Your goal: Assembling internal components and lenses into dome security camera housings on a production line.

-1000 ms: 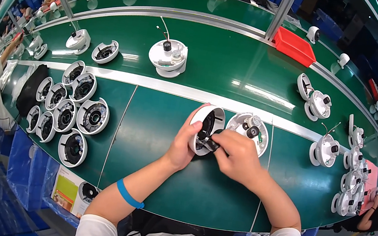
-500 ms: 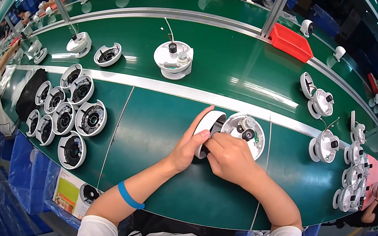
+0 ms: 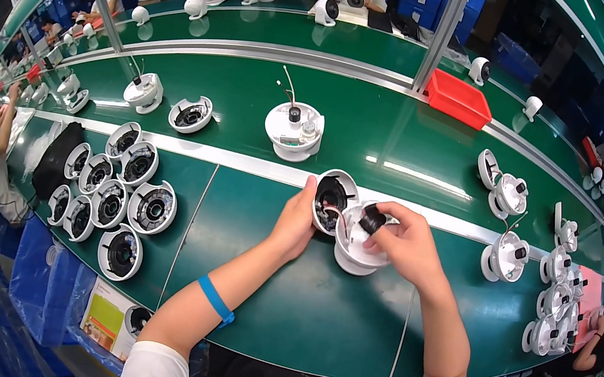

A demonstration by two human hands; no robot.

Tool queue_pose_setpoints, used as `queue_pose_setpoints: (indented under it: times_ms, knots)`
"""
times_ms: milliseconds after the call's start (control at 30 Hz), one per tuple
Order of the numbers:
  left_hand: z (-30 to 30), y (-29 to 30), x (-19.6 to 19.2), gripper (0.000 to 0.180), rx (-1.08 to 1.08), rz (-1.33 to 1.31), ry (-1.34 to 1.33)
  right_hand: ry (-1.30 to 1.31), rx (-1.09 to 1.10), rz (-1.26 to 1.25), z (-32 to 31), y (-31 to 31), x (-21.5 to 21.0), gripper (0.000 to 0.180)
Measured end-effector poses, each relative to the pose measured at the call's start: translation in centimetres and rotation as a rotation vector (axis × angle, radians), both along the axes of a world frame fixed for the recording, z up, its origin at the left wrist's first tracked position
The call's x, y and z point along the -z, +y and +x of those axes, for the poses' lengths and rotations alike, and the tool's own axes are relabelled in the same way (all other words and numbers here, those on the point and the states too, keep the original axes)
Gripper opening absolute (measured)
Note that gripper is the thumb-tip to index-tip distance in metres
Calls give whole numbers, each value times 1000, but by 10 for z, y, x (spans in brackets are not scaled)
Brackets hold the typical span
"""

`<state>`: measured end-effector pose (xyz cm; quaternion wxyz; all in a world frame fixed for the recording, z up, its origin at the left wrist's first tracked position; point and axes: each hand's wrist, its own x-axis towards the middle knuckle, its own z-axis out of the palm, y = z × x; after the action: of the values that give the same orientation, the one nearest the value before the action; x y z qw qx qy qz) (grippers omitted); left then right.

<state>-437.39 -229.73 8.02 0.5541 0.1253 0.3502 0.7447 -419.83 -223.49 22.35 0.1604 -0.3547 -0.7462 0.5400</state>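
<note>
My left hand (image 3: 296,220) grips a white round camera cover (image 3: 350,185) by its left side, its dark inside turned up. Close to its right sits a white camera base (image 3: 355,260) on the green table. A thin light-coloured wire (image 3: 336,211) runs between the two. Over the base, my right hand (image 3: 410,248) pinches a short black cylindrical part (image 3: 372,218) between thumb and fingers; whether that part is fixed to the base I cannot tell. The fingers hide the right side of the base. A blue band (image 3: 215,299) circles my left forearm.
Several white covers with black insides (image 3: 152,207) cluster at left beside a black cloth (image 3: 56,160). Across a metal strip stands another open base (image 3: 295,133) with upright wires. More camera units (image 3: 506,256) line the right. A red tray (image 3: 458,99) lies far back; co-workers sit around.
My right hand has left the cover's inside and moved right onto the base, now holding the black part. The cover has tilted open toward me. The view has shifted slightly.
</note>
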Motion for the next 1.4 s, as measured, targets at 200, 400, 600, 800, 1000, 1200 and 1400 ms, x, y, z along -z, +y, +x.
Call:
queue_pose_setpoints:
  times_ms: [200,400,600,800,1000,1200,1400]
  knots:
    - [-82,-28,-14,57,276,-36,276,224,152,72,-21,34,3,20]
    - [-180,-65,-9,58,-41,-51,207,140,294,314,-73,87,-14,20]
    - [-222,-113,-28,93,-382,83,67,278,426,290,-127,43,-17,40]
    - [-224,-149,-65,83,-412,-25,308,537,13,-212,-189,-69,-40,59]
    - [-186,-219,-97,44,-760,-290,1066,194,227,573,-138,-151,-98,34]
    - [-134,-314,-146,63,-698,-50,712,-153,-107,766,-47,-227,-160,27]
    - [-99,-326,-149,51,-223,-110,117,-499,-15,852,-36,-258,-174,35]
